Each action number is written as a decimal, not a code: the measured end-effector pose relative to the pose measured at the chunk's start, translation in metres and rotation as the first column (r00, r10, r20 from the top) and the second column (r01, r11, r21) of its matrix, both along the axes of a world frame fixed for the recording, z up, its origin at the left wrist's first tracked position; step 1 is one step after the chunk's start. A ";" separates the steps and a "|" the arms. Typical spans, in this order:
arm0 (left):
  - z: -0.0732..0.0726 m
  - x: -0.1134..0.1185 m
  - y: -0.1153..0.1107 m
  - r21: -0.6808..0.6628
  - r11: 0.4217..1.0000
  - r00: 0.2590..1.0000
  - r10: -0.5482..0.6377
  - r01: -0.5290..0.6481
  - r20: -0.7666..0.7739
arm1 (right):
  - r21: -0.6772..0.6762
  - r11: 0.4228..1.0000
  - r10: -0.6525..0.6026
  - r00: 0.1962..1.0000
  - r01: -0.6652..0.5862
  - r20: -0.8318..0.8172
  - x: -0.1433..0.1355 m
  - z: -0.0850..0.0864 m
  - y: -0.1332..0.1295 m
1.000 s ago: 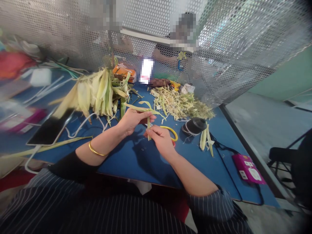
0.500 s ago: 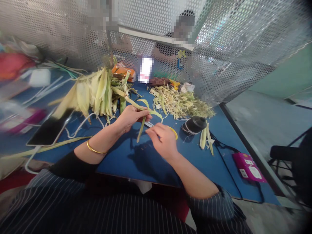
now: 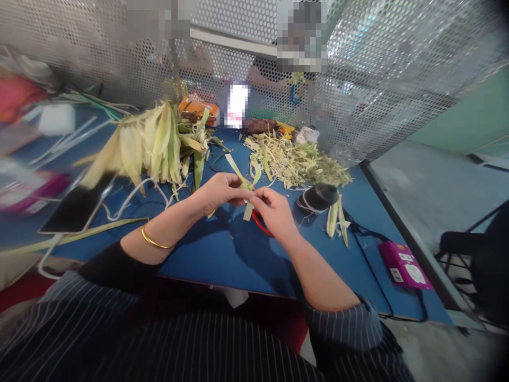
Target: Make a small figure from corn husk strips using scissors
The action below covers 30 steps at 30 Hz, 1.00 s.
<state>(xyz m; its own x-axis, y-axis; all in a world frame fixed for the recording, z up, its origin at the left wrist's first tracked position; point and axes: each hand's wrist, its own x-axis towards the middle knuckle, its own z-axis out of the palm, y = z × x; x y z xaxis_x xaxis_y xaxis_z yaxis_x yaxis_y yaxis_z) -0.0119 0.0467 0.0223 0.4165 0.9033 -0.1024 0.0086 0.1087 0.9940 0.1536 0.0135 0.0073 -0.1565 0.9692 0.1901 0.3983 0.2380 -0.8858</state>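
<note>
Green strips of husk (image 3: 235, 167) stick up and down from between my two hands, above the middle of the blue table. My left hand (image 3: 223, 192), with a gold bangle on its wrist, pinches the strips where they cross. Close against it, my right hand (image 3: 274, 209) has its thumb and fingers closed on the same husk. A red curved handle (image 3: 260, 224) shows under my right hand; the rest of that tool is hidden. Just right of my hands stands a black spool (image 3: 318, 198) wound with pale thread.
Large husks (image 3: 147, 143) are piled at the back left, beside a dark phone (image 3: 77, 209) and white cable. Shredded husk (image 3: 294, 162) lies at the back. A purple power socket (image 3: 404, 265) sits at the right. Perforated metal mesh (image 3: 246, 61) rises behind; a person is partly visible beyond.
My right hand has moved up to meet my left hand at the husk, its fingers now closed on it. The upper strip now points up and left. The view has shifted slightly.
</note>
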 end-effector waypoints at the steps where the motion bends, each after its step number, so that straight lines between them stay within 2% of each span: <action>1: -0.001 0.001 0.000 0.015 1.000 1.000 -0.006 0.006 -0.014 | 0.005 1.000 0.003 1.000 -0.003 0.015 0.000 -0.001 0.000; 4: -0.003 0.002 0.000 0.020 1.000 1.000 -0.013 0.013 -0.023 | 0.010 0.999 0.037 0.996 -0.038 0.075 0.004 0.000 -0.001; 7: -0.001 0.001 0.001 -0.036 0.999 1.000 0.013 -0.013 0.001 | -0.036 0.996 0.088 0.990 -0.084 0.113 0.010 0.006 -0.002; 14: 0.003 -0.002 0.005 -0.128 0.992 1.000 -0.008 0.009 0.014 | -0.163 0.969 0.197 0.980 -0.188 0.040 0.019 0.020 -0.003; 19: -0.001 -0.003 0.006 -0.089 0.996 1.000 0.007 -0.008 -0.011 | -0.136 0.968 0.228 0.965 -0.211 0.130 0.020 0.023 -0.003; 20: 0.000 -0.003 0.006 -0.066 0.998 1.000 0.004 -0.005 -0.023 | -0.082 0.980 0.192 0.966 -0.180 0.171 0.021 0.024 -0.003; 22: 0.002 -0.003 0.005 -0.028 0.999 0.998 -0.027 0.025 -0.059 | 0.125 0.991 0.014 0.973 -0.044 0.228 0.022 0.027 -0.003; 24: 0.005 -0.003 0.002 -0.012 0.997 0.992 -0.081 0.080 -0.100 | 0.363 0.924 -0.208 0.956 0.122 0.208 0.024 0.029 -0.002; 25: 0.006 -0.001 0.000 -0.004 0.995 0.986 -0.104 0.104 -0.128 | 0.435 0.883 -0.277 0.943 0.174 0.186 0.025 0.029 -0.001; 26: 0.006 0.000 -0.002 0.008 0.992 0.979 -0.121 0.124 -0.163 | 0.455 0.871 -0.295 0.938 0.185 0.183 0.025 0.028 0.000; 28: 0.006 0.004 -0.006 0.050 0.986 0.959 -0.140 0.157 -0.245 | 0.332 0.935 -0.199 0.958 0.124 0.204 0.025 0.025 0.003; 30: 0.004 0.008 -0.009 0.101 0.975 0.938 -0.157 0.197 -0.308 | 0.069 0.997 -0.031 0.991 0.022 0.132 0.022 0.019 0.005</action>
